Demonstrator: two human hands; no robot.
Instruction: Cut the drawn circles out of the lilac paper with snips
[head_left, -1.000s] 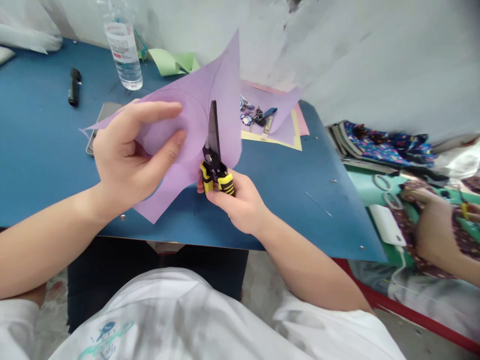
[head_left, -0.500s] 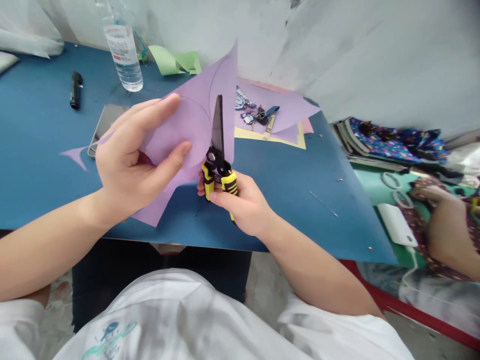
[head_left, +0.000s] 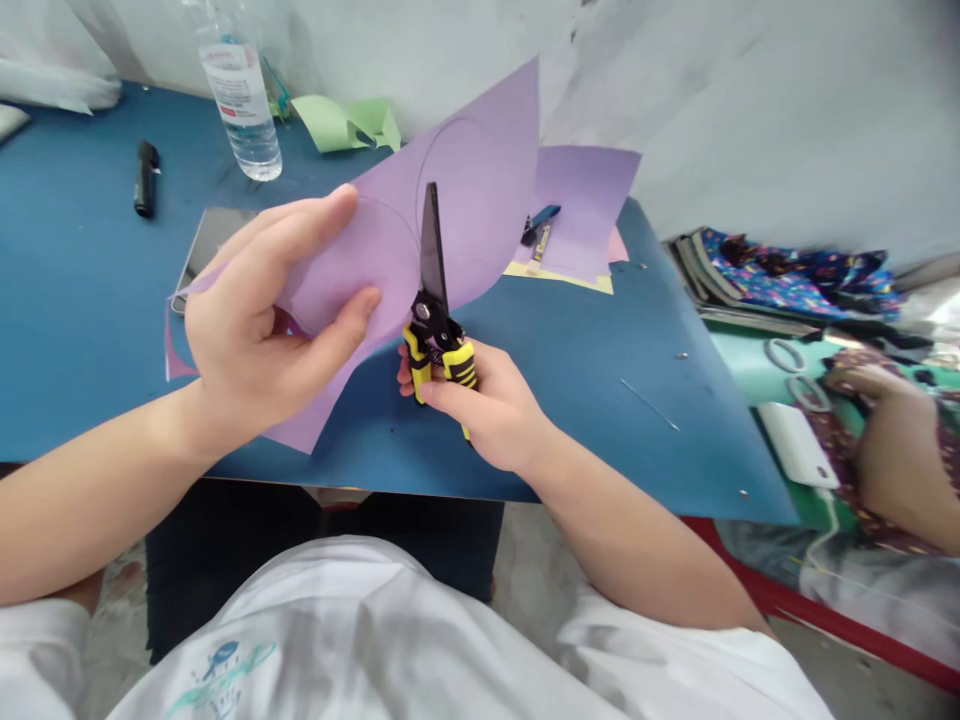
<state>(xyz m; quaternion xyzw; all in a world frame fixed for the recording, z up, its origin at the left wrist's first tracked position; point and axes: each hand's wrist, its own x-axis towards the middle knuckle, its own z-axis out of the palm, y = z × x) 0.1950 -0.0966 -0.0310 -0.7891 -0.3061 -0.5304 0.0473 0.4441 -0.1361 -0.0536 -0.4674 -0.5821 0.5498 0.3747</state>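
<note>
A sheet of purple paper (head_left: 480,190) with round outlines drawn on it is held up over the table. My left hand (head_left: 270,310) grips it at the left, thumb in front, and a narrow cut strip of it hangs beside the wrist. In my right hand (head_left: 495,405) is a pair of scissors (head_left: 433,300) with yellow and black handles, pointing up. One dark blade shows in front of the paper near a drawn curve; the other blade is hidden. The fingers are wrapped round the handles.
On the blue table (head_left: 600,420) stand or lie a water bottle (head_left: 244,110), a black marker (head_left: 147,180), a phone (head_left: 206,245), curled green paper (head_left: 345,125) and stacked coloured sheets (head_left: 592,200). At the right, another person's arm (head_left: 900,450) rests near a white charger (head_left: 796,445).
The paper's free right part has swung out to the right and opened wider, now covering some items on the stacked sheets. The cut strip has shifted closer to my left wrist. Both hands stay nearly in place.
</note>
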